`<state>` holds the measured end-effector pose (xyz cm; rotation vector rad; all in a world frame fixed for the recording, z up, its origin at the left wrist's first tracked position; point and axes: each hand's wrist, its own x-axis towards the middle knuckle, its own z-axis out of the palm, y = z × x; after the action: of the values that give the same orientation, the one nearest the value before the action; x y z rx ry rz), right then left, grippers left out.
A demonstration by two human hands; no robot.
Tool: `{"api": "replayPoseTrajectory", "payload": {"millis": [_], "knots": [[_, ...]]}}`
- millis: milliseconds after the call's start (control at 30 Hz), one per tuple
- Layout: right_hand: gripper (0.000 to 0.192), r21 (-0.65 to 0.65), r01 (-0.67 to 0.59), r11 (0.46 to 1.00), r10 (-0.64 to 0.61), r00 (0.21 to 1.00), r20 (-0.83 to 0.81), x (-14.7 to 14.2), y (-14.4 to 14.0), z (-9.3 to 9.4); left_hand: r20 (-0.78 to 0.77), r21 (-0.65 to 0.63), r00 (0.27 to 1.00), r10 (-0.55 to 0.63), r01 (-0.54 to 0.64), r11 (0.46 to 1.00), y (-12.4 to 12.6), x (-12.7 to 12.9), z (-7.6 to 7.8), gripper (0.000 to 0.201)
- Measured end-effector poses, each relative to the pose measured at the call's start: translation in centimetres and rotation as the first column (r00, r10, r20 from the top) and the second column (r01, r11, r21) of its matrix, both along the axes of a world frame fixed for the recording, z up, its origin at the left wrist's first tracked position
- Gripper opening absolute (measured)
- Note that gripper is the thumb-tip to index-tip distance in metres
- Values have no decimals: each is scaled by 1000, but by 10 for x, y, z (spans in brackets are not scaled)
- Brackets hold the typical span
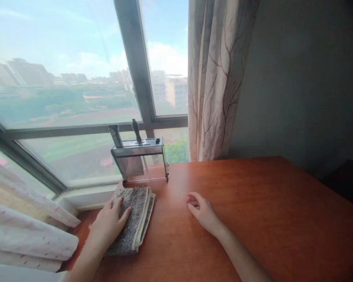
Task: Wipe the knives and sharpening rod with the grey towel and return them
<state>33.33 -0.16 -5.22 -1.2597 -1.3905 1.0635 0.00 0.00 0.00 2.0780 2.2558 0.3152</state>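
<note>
Hands resting on a reddish-brown wooden bench (pixel 253 203). Left hand (pixel 108 223), lower left of the frame, is lying flat with fingers spread on a folded grey fuzzy cloth with cream edges (pixel 135 223), pressing on it rather than closing around it. Right hand (pixel 201 209), at lower centre, is sitting loosely curled on bare wood, holding nothing, well apart from the cloth. Just behind the cloth, a clear-sided metal knife block (pixel 141 156) is standing upright with two dark handles (pixel 126 133) sticking up. A branch-patterned pale curtain (pixel 217 78) is hanging at upper centre beside the window (pixel 61 78).
</note>
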Motion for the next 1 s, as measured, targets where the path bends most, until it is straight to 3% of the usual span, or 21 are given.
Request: {"api": "replayPoseTrajectory", "payload": {"millis": [100,233,367,567,700,800,900,1000], "knots": [[31,-12,-11,1000,11,1000,9,-1,-2,5,149,-45,976,-156,164,985,-6,34,9,57],[27,42,-12,999,7,993,118,2,-4,18,369,-100,884,-286,344,934,-20,89,13,53],[28,175,71,982,-125,938,322,14,-3,28,405,-16,851,-335,373,928,-27,132,6,51],[29,182,107,977,-162,933,320,29,2,27,376,63,844,-383,389,919,-28,151,2,47],[36,211,115,971,-190,906,379,30,6,18,379,36,834,-402,421,906,-17,143,2,49],[37,214,118,970,-197,896,397,33,11,15,397,93,826,-401,398,913,7,116,4,51],[38,213,129,969,-207,891,405,39,17,15,380,237,884,-272,191,952,38,72,12,51],[40,211,139,968,-218,881,420,45,23,19,433,313,898,-77,-69,947,62,28,23,50]]}}
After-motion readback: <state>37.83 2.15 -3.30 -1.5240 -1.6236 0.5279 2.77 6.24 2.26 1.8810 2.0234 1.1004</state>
